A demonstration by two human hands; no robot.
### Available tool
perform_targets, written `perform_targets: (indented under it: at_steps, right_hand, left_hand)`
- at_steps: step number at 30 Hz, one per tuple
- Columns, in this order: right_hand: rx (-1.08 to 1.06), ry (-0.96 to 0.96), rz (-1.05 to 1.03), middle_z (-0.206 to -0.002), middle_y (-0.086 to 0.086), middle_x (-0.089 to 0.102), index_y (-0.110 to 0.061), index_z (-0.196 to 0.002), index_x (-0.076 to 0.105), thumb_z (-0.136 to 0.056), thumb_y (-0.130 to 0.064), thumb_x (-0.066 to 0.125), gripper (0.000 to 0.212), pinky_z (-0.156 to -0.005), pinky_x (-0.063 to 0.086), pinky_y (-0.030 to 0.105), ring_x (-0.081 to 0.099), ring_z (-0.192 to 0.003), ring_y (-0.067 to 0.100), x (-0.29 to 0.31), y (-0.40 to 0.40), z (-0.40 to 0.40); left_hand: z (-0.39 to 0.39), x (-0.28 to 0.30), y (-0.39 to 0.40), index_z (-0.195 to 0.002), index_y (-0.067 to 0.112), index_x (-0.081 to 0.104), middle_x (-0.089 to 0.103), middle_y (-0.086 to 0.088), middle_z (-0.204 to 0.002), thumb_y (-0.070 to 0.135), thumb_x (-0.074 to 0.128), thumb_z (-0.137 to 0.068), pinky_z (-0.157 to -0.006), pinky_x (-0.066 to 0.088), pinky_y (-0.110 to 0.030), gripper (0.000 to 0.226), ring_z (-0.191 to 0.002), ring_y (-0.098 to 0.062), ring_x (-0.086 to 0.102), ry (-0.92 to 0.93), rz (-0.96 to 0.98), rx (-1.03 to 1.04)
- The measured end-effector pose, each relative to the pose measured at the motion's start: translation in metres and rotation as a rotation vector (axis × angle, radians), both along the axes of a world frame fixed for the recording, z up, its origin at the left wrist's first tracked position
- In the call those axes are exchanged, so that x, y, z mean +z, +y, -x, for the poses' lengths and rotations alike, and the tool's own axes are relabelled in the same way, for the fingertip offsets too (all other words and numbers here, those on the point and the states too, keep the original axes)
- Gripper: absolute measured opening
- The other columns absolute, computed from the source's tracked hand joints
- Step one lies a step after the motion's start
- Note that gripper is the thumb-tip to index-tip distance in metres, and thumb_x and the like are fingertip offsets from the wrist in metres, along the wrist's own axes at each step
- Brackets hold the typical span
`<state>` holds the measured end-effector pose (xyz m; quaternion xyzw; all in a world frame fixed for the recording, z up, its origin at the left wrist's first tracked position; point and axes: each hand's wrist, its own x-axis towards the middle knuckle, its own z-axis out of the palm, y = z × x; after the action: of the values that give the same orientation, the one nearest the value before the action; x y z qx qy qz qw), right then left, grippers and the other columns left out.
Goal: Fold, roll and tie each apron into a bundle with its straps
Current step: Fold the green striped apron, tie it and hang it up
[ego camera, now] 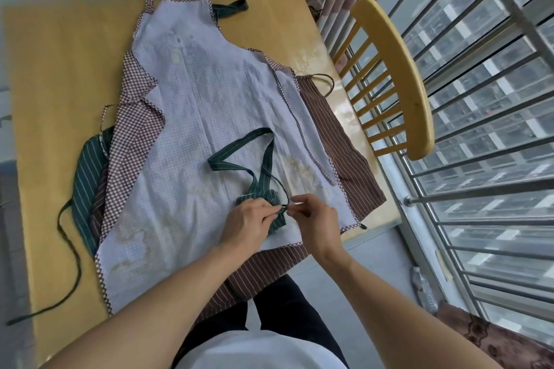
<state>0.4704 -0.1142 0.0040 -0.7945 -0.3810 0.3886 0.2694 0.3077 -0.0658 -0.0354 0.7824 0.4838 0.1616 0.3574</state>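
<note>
Balcony-like corner: barred window (pixel 479 129) along the right, radiator at the far wall, wooden chair (pixel 398 75) right of the yellow bench (pixel 57 75). Spread across the bench lie flat aprons in a stack: a pale checked apron (pixel 204 105) with red-check trim on top, a brown striped apron (pixel 338 144) under it showing at the right and near edges, and a green striped apron (pixel 87 180) peeking out at the left, its thin tie trailing toward the near-left corner.

On top of the pale apron, near-right of centre, sits the green striped bundle (pixel 265 204), already rolled small. Its wide neck strap (pixel 239 156) loops out loose toward the far side.

Left hand (pixel 248 225) presses on and grips the bundle, fingers curled over its near-left side. Right hand (pixel 317 219) is just right of the bundle, thumb and forefinger pinching the thin tie strap (pixel 284 204), which arcs over the bundle's far-right end. The bundle lies between the two hands, touching the left fingers; only the strap touches the right fingers.

Step looks like tying off. To do it well: keep the left hand bearing down so the roll stays tight, pull the strap snug round the middle, and tuck in the loose neck strap before knotting. Risk: the roll slackens if the left hand lifts early.
</note>
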Motion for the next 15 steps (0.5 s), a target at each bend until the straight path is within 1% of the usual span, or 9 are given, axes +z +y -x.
perform_targets:
  at_steps: [2,3,5,7,9,11,12,14,15]
  right_hand:
    - [0.119,-0.084,0.022,-0.098,-0.002,0.077,-0.015,-0.118,0.069,-0.097,-0.001,0.063,0.025,-0.074,0.052,0.007,0.067,-0.086,-0.008,0.000,0.001,-0.005]
    - [0.175,-0.127,0.025,-0.099,-0.001,0.077,-0.015,-0.118,0.069,-0.098,0.000,0.061,0.027,-0.074,0.053,0.009,0.068,-0.086,-0.006,-0.001,0.003,-0.007]
    - [0.293,-0.230,-0.017,-0.099,0.000,0.078,-0.017,-0.115,0.067,-0.097,0.003,0.059,0.027,-0.073,0.058,0.020,0.071,-0.089,0.004,-0.003,0.005,-0.008]
    - [0.414,-0.329,-0.109,-0.097,0.001,0.077,-0.018,-0.109,0.064,-0.096,0.004,0.059,0.026,-0.070,0.059,0.027,0.073,-0.087,0.012,-0.005,0.005,-0.008]
    - [0.521,-0.386,-0.198,-0.097,0.002,0.075,-0.018,-0.107,0.060,-0.094,0.003,0.059,0.024,-0.067,0.059,0.033,0.072,-0.084,0.017,-0.006,0.007,-0.009]
    - [0.598,-0.403,-0.239,-0.096,0.002,0.072,-0.018,-0.106,0.058,-0.092,0.003,0.057,0.025,-0.065,0.058,0.037,0.069,-0.081,0.019,-0.007,0.010,-0.009]
    - [0.620,-0.401,-0.259,-0.095,0.001,0.071,-0.018,-0.106,0.058,-0.090,0.005,0.056,0.028,-0.064,0.057,0.038,0.068,-0.080,0.018,-0.007,0.011,-0.010]
    - [0.610,-0.355,-0.319,-0.096,-0.002,0.068,-0.018,-0.105,0.059,-0.090,0.009,0.057,0.031,-0.066,0.057,0.034,0.066,-0.081,0.013,-0.009,0.010,-0.013]
    - [0.554,-0.317,-0.336,-0.098,-0.003,0.067,-0.018,-0.106,0.061,-0.093,0.009,0.057,0.030,-0.070,0.056,0.031,0.064,-0.084,0.010,-0.009,0.008,-0.015]
  left_hand:
    - [-0.002,0.000,0.002,-0.109,0.022,0.080,0.070,0.011,-0.086,0.021,0.079,-0.087,-0.061,0.048,-0.024,0.022,-0.075,-0.011,0.063,0.067,-0.062,-0.029]
    - [-0.005,0.000,0.004,-0.109,0.023,0.080,0.067,0.011,-0.083,0.023,0.078,-0.088,-0.058,0.048,-0.026,0.020,-0.074,-0.012,0.062,0.094,-0.089,-0.042]
    - [-0.013,0.003,0.007,-0.106,0.025,0.079,0.061,0.010,-0.081,0.026,0.075,-0.091,-0.053,0.049,-0.032,0.016,-0.073,-0.014,0.060,0.139,-0.136,-0.064]
    - [-0.021,0.006,0.008,-0.108,0.023,0.077,0.058,0.008,-0.083,0.030,0.068,-0.096,-0.056,0.044,-0.032,0.017,-0.078,-0.015,0.059,0.171,-0.126,-0.075]
    - [-0.027,0.008,0.009,-0.108,0.021,0.073,0.054,0.009,-0.087,0.036,0.063,-0.099,-0.063,0.042,-0.031,0.020,-0.085,-0.015,0.059,0.206,-0.085,-0.066]
    - [-0.030,0.007,0.010,-0.105,0.022,0.072,0.053,0.009,-0.088,0.040,0.062,-0.098,-0.066,0.043,-0.030,0.021,-0.088,-0.014,0.061,0.238,-0.076,-0.039]
    - [-0.032,0.006,0.010,-0.103,0.022,0.072,0.055,0.009,-0.088,0.041,0.064,-0.097,-0.065,0.042,-0.030,0.021,-0.086,-0.014,0.062,0.249,-0.072,-0.020]
    - [-0.033,0.003,0.009,-0.098,0.022,0.076,0.054,0.009,-0.080,0.040,0.069,-0.094,-0.060,0.038,-0.029,0.019,-0.076,-0.014,0.060,0.238,-0.058,0.033]
    - [-0.032,0.002,0.008,-0.097,0.024,0.078,0.050,0.010,-0.075,0.039,0.071,-0.093,-0.057,0.035,-0.028,0.017,-0.069,-0.012,0.056,0.215,-0.056,0.059]
